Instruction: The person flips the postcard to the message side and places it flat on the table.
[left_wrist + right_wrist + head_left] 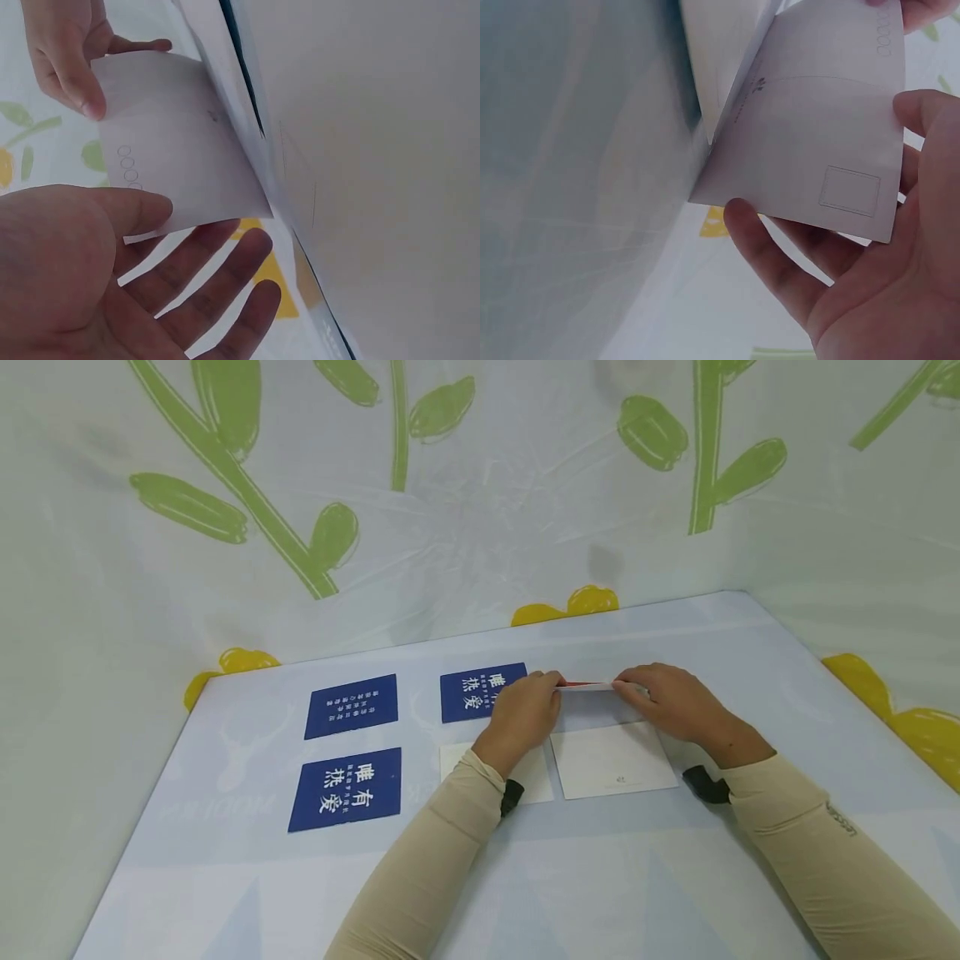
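Both hands hold one postcard (588, 687) between them, above the back edge of two white cards. Its pale back carries a row of small circles and a stamp box (850, 190); a strip of red shows on its far side. My left hand (525, 712) pinches the left end, thumb on the pale face and fingers behind. At the other end my right hand (678, 703) grips the card the same way. Below lie a white card (615, 766) and, partly hidden by the left forearm, another white card (534, 779). Whether the postcard's lower edge touches anything, I cannot tell.
Blue cards with white lettering lie to the left: one front left (347, 789), one back left (352, 706), and one (465, 695) partly behind the left hand. The pale table (247, 852) meets a leaf-patterned cloth wall (480, 552) at the back.
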Available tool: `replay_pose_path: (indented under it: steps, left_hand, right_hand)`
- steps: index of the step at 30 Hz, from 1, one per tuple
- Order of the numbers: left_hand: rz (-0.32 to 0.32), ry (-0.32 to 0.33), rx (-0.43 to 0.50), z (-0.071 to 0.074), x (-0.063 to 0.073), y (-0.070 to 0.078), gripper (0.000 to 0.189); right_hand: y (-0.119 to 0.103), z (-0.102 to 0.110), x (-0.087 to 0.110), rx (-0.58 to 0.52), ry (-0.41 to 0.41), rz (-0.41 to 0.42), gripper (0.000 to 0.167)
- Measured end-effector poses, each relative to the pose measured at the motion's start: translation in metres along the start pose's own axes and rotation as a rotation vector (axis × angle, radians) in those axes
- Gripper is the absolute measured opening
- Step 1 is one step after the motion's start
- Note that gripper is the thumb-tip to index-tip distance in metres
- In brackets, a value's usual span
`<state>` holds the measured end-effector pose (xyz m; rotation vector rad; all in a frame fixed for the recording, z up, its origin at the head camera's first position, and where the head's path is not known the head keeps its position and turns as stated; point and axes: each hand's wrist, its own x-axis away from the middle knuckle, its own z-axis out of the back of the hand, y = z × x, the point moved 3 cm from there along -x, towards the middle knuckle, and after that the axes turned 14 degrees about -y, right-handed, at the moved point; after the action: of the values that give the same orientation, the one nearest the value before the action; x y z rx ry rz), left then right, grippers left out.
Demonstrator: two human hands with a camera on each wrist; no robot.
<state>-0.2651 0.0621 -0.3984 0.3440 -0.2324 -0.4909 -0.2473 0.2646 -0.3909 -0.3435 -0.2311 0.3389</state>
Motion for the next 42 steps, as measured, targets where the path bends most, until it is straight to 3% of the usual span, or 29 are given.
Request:
replay_pose_path:
  steps: [16,24,42]
  left_hand:
    - [0.006,0.041,0.138,0.0055,0.0012,-0.0013,0.027]
    - [0.017,0.03,0.198,0.0067,0.0022,-0.0016,0.027]
    - [-0.002,0.102,0.296,0.0073,0.0013,-0.0033,0.036]
  right_hand:
    - [-0.0026,0.0048,0.003,-0.006,0.168,-0.033,0.03]
    - [-0.0001,0.0025,0.002,0.036,0.266,0.056,0.026]
    - [0.0023,0.0042,0.0023,-0.007,0.309,0.024,0.041]
